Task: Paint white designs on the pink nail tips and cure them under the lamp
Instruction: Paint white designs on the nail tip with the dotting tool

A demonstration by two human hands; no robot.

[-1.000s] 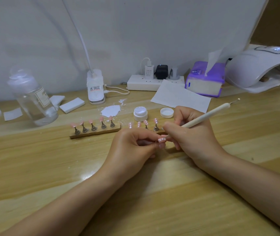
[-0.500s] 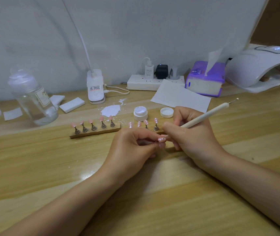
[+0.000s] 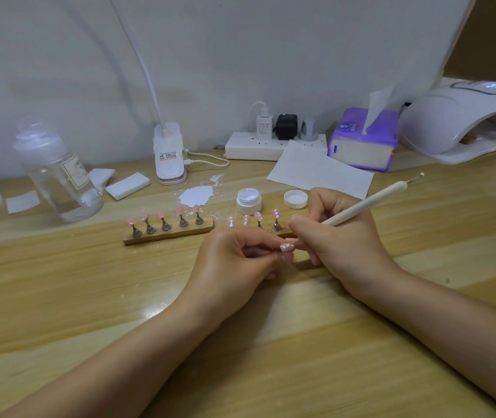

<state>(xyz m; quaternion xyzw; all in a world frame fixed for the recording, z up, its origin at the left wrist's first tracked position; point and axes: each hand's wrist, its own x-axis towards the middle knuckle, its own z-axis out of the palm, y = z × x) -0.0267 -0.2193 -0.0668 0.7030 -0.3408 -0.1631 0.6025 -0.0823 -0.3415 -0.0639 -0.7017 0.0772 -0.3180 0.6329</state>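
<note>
Both hands are meeting over the wooden table [image 3: 60,297]. Left hand [image 3: 228,260] is pinching a pink nail tip [image 3: 286,246]; right hand [image 3: 343,236] is gripping the dotting pen [image 3: 364,203], its lower end touching that tip.

Labels on the bottle [image 3: 57,173] and charger [image 3: 264,127] are too blurred to read.

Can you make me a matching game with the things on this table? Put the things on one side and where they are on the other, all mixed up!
Things:
1. dotting pen
2. tissue box
3. little white jar
4. clear bottle

Places:
A. far left on the table
B. in the right hand
C. open, next to its lid
D. beside the nail lamp

Pairs: 1-B, 2-D, 3-C, 4-A
</note>
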